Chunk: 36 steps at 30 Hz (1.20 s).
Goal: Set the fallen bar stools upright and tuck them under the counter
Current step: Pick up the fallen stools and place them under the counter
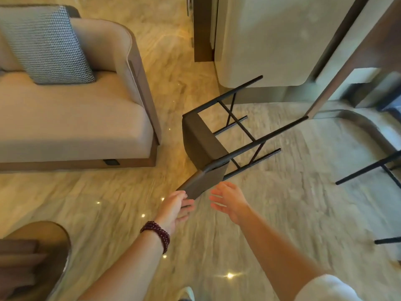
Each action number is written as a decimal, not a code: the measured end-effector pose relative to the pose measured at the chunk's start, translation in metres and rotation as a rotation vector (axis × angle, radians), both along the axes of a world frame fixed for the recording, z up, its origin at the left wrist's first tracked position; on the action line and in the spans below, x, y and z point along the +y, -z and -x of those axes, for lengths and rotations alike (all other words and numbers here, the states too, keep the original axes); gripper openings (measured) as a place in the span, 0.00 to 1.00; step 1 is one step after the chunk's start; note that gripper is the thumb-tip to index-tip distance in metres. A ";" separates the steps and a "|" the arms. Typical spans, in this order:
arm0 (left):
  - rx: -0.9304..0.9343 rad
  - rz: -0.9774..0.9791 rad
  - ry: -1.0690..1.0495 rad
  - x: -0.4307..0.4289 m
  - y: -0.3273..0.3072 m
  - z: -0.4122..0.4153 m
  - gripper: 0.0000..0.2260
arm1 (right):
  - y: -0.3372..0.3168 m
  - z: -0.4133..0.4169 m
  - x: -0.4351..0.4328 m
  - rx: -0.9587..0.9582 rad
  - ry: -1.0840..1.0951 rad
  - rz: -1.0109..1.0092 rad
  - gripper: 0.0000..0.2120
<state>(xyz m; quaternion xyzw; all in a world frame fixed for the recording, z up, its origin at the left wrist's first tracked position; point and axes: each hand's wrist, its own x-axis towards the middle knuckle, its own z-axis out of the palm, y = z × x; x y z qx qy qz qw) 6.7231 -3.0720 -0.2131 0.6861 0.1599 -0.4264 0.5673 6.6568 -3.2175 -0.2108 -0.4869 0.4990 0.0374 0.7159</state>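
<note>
Fallen bar stool lies on its side at centre frame on the marble floor, with its black legs pointing to the upper right toward the counter. Its backrest angles down toward the hands. Left hand, with a bead bracelet on the wrist, is at the backrest's lower corner, thumb over and fingers curled under it, gripping; blurred. Right hand is just right of the backrest, fingers spread loose, holding nothing and not touching. Second stool is at the right edge, only its legs in view. Armchair with a patterned cushion is upper left. Round table is lower left.
</note>
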 end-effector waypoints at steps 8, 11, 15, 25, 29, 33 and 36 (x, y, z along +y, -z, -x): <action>0.155 0.018 -0.161 -0.033 0.090 -0.072 0.18 | 0.089 -0.093 -0.022 0.066 -0.044 -0.019 0.06; 0.190 0.006 -0.197 -0.040 0.133 -0.093 0.19 | 0.132 -0.119 -0.025 0.113 -0.077 -0.007 0.03; 0.238 -0.006 -0.230 -0.042 0.192 -0.114 0.19 | 0.198 -0.149 -0.023 0.175 -0.086 -0.005 0.14; 0.428 0.102 -0.448 -0.044 0.329 -0.134 0.16 | 0.313 -0.204 0.011 0.284 0.053 -0.074 0.21; 0.508 0.290 -0.648 -0.048 0.347 -0.137 0.19 | 0.345 -0.213 0.027 0.299 0.134 -0.038 0.30; 0.485 0.325 -0.718 -0.052 0.344 -0.144 0.09 | 0.356 -0.218 0.027 0.315 0.121 0.102 0.23; 0.471 0.302 -0.715 -0.055 0.339 -0.147 0.07 | 0.354 -0.219 0.027 0.331 0.116 0.157 0.17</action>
